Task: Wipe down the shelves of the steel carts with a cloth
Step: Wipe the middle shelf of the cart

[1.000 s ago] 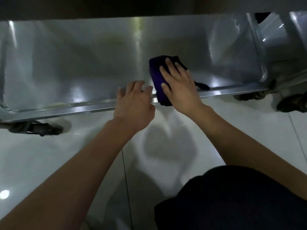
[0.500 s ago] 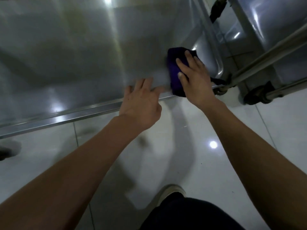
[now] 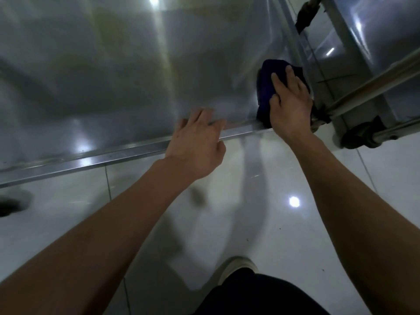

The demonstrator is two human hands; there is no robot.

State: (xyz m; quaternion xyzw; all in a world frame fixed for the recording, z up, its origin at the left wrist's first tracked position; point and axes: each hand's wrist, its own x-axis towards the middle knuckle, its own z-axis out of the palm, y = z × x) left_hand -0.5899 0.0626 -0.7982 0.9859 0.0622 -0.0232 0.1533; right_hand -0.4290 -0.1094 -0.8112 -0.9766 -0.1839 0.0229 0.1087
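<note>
Steel filled most of your view: the bottom shelf [image 3: 113, 76] of the cart lay low over the tiled floor [image 3: 272, 223], its front lip [image 3: 91, 159] running from lower left up toward the right. Your right hand [image 3: 289, 103] pressed flat on the dark blue cloth [image 3: 264, 87], fingers [image 3: 278, 81] straight and slightly spread, holding nothing in a pinch. The cloth sat bunched in the near right corner of the shelf, directly under that palm and showing mostly past the fingertips and on the thumb side, its long axis running from the front lip back into the shelf, roughly in line with your forearm. It looked to be touching, or all but touching, the shelf's right edge, with the second cart [image 3: 375, 53] and its wheel [image 3: 361, 135] just beyond. Your left hand [image 3: 197, 142] rested on the front lip, fingers loosely spread over the edge and a little blurred, gripping nothing I could see. The right hand was the one on the cloth; the left was near but apart from it. Since the cloth had the right edge beside it, I judged the unwiped steel lay to your left and farther back, so the next stroke would likely run that way
</note>
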